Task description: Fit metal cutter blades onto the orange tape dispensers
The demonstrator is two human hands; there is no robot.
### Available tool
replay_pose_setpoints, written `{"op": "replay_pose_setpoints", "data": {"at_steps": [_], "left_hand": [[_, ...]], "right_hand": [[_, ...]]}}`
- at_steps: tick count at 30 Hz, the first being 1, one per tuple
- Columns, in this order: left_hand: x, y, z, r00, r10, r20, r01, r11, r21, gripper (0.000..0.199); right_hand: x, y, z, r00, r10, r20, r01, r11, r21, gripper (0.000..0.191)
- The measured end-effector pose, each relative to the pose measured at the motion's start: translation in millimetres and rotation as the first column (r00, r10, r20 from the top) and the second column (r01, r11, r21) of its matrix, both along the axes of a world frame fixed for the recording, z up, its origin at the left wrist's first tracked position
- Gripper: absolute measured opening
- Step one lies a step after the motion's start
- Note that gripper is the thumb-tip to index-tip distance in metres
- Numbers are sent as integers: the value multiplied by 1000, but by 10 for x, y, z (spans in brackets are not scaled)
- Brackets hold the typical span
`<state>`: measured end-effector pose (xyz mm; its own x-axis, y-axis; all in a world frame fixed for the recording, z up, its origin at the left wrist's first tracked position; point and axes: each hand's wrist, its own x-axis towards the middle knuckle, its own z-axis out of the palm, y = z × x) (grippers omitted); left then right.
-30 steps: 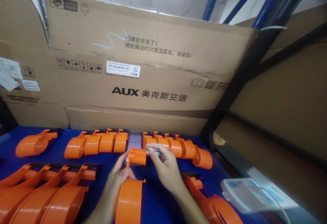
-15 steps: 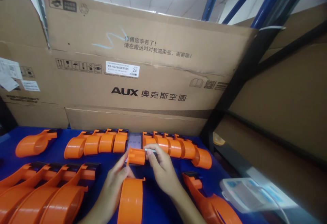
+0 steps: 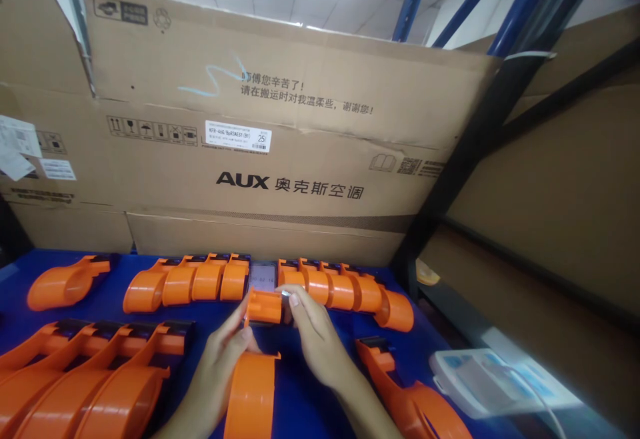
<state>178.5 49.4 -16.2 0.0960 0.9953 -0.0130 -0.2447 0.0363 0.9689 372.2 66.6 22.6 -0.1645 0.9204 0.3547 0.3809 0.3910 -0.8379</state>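
Note:
My left hand (image 3: 227, 352) is closed around the narrow neck of an orange plastic part (image 3: 250, 385). The part has a wide curved band below and a short hollow block (image 3: 265, 307) at its top. Pinched between thumb and fingers of my right hand (image 3: 317, 335) is a small silvery-white piece (image 3: 287, 294), just right of that block; its exact kind is too small to make out. Whether the piece touches the block, I cannot tell. Behind my hands, a phone-like screen (image 3: 263, 276) showing digits lies on the blue surface (image 3: 300, 392).
Several similar orange parts with dark ends stand in a back row (image 3: 207, 280) and at front left (image 3: 123, 385). Another orange part (image 3: 415, 392) lies at right, beside a pale plastic box (image 3: 480, 379) with a cable. A large cardboard panel (image 3: 300, 119) rises behind, framed by dark rack posts (image 3: 450, 165).
The held orange part has shifted slightly left and its lower band tilts a little. The silvery-white piece shows less between my right fingers and is turned differently.

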Motion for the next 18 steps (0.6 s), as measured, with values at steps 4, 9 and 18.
{"op": "replay_pose_setpoints", "data": {"at_steps": [4,9,18], "left_hand": [[-9,-8,31,1000,-3,-24,4,1000,16,39],[-15,-19,6,1000,-6,-1,6,1000,5,44],[48,-97,1,993,-26,-111,30,999,38,52]], "right_hand": [[6,10,27,998,47,47,-48,999,26,39],[-20,-30,7,1000,-13,11,12,1000,19,39],[-109,-137,-36,995,93,46,-91,995,-43,45]]}}
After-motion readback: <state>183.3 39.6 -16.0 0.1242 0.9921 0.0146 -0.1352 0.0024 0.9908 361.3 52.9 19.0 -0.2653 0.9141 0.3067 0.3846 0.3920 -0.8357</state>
